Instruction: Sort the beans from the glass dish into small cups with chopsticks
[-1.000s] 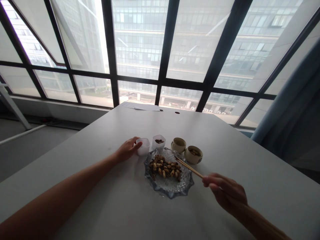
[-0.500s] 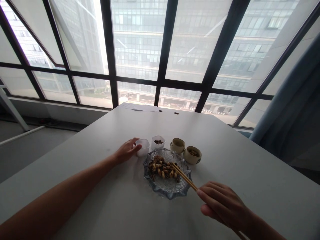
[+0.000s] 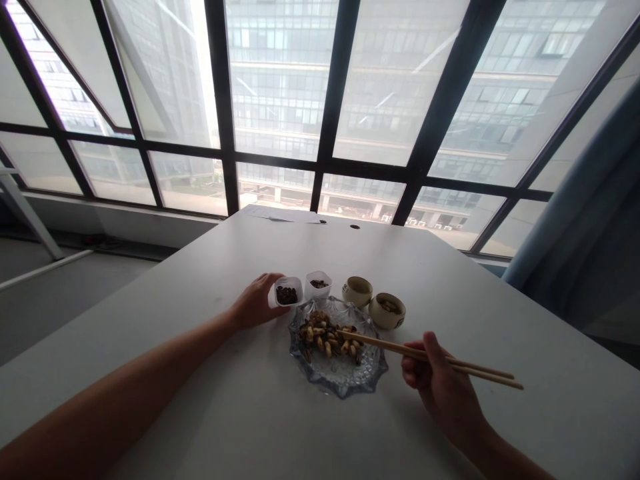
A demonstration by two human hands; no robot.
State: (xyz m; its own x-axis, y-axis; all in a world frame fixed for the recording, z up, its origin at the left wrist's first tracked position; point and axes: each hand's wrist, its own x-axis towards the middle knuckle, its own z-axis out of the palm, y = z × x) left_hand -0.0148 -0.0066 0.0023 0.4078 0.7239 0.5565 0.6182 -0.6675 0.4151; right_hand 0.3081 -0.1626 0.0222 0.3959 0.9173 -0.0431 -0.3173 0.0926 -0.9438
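My right hand (image 3: 440,383) is closed around a pair of chopsticks (image 3: 400,347), whose tips reach into the pile of peanuts and dark pieces (image 3: 325,333). That pile lies in a scalloped clear glass plate (image 3: 345,383). With its fingers and thumb, my left hand (image 3: 260,301) grips a small white cup (image 3: 299,298), tilted so its dark, bean-like contents show. The cup is just beyond the plate's left edge.
Behind the plate stands a second white cup (image 3: 325,291) with small dark pieces. To its right are a beige bowl (image 3: 357,292) and another beige bowl (image 3: 395,321) holding pale pieces. Papers (image 3: 285,215) lie at the far edge of the white table (image 3: 225,407).
My left hand has tipped the white cup toward me, bringing its contents into sight. My right hand has turned, and the chopsticks now lie flatter, their rear ends pointing right.
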